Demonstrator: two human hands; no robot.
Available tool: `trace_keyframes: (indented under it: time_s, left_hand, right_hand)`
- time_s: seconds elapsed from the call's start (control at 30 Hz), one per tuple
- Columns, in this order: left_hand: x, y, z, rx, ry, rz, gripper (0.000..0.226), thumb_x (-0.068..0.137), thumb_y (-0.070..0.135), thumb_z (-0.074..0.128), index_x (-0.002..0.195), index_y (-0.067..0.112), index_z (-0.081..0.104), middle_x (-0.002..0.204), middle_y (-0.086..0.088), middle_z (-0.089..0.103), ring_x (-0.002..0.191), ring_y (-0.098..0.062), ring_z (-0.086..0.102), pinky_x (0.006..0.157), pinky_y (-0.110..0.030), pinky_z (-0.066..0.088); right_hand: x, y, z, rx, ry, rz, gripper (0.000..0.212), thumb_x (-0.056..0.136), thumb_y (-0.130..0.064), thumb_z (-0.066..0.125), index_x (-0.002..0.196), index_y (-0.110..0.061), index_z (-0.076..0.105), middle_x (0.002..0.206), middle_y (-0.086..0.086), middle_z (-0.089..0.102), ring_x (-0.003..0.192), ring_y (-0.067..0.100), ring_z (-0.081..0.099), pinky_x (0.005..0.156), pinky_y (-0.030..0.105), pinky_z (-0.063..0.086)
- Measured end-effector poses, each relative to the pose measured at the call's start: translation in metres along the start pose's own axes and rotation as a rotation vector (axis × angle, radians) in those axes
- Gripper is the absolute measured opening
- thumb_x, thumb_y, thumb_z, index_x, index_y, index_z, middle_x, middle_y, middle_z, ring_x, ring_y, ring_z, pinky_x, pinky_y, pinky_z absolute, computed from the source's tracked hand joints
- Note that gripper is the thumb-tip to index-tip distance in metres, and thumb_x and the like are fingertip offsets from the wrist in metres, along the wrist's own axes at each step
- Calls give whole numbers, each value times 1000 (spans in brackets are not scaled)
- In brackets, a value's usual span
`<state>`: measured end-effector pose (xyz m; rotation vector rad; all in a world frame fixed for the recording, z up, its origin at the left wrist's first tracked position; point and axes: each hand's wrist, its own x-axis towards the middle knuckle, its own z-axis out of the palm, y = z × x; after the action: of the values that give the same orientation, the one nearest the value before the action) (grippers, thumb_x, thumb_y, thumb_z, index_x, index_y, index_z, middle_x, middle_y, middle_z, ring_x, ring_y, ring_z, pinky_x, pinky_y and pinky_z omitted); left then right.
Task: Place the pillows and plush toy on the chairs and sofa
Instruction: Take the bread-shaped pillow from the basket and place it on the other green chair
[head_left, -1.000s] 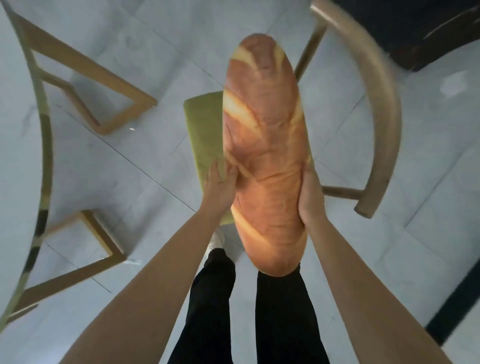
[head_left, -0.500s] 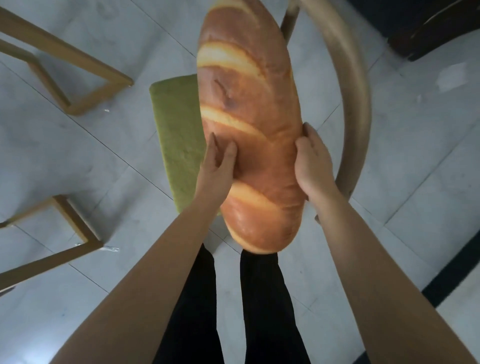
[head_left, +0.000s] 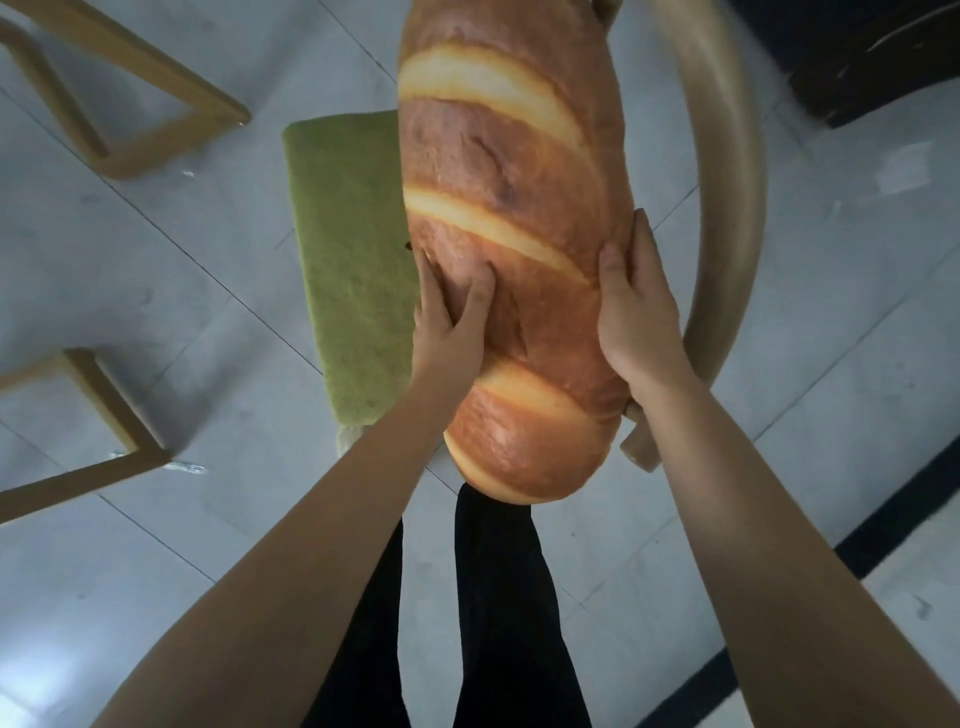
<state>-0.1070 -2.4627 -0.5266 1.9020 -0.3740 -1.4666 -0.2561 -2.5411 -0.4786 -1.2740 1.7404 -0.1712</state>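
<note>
Seen from above, a person's two bare arms reach forward over their own dark trouser legs, holding a long bread-loaf pillow (head_left: 511, 249) printed like a crusty baguette. The left hand (head_left: 449, 317) presses its flat fingers (head_left: 478, 296) against the loaf's near left side at about seven o'clock from its middle, and the right hand (head_left: 636, 312) cups the right side at about four o'clock, so both hands are closed on the pillow. The pillow runs lengthwise from six toward twelve o'clock over a chair with a green seat cushion (head_left: 353, 260), whose curved wooden backrest (head_left: 732, 208) arcs around at three o'clock. Whether the loaf already rests on the seat cannot be told, but it looks close. This placement seems nearly done, pending release. No other pillows, no plush toy and no sofa are visible, so the remainder cannot be judged. Pale wooden frames (head_left: 130, 104) stand on the tiled floor (head_left: 156, 291) at ten and eight o'clock.
</note>
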Motion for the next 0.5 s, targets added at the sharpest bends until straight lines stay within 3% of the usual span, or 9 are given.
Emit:
trace_keyframes:
  time_s: [0.1,0.2,0.27,0.33,0.4,0.5]
  left_hand:
    - [5,-5,-8,118,-22,-16,102,76,84,52,157,50,0,169,8,17,155,-23,18,124,-55,21]
    - [15,-4,-24,148,-132,-53,111,71,83,62,155,54,-5,168,9,12,155,-27,10,123,-62,16]
    - [15,-9,-34,171,-225,-44,122,67,77,74,152,57,-11,168,8,6,155,-26,3,122,-65,13]
    - [16,-17,-42,201,-261,-33,135,56,77,82,148,63,-16,169,9,2,156,-25,1,120,-68,15]
    - [18,-24,-42,187,-245,-33,139,43,83,82,140,73,-19,169,10,0,156,-26,3,120,-67,19]
    - [22,-25,-35,208,-241,-42,138,44,81,81,134,76,-24,169,11,-9,157,-30,1,122,-64,17]
  right_hand:
    - [3,-1,8,-153,-14,-54,56,110,-40,24,163,-28,9,165,0,27,150,21,29,117,29,20]
    - [15,-14,11,-345,-44,-4,57,109,-31,24,163,-18,8,163,11,30,146,31,35,119,41,28]
    - [18,-34,11,-537,-5,-26,63,105,-23,29,162,-11,4,166,15,19,150,37,27,123,49,24]
    - [17,-64,19,-704,126,-250,71,101,-24,35,162,-13,0,169,19,6,153,42,14,124,55,16]
    - [21,-100,37,-808,265,-546,74,99,-39,37,163,-16,7,168,22,7,153,45,11,123,60,13]
    - [51,-139,78,-1057,312,-794,81,96,-66,29,162,-21,15,167,25,10,153,48,9,121,65,5]
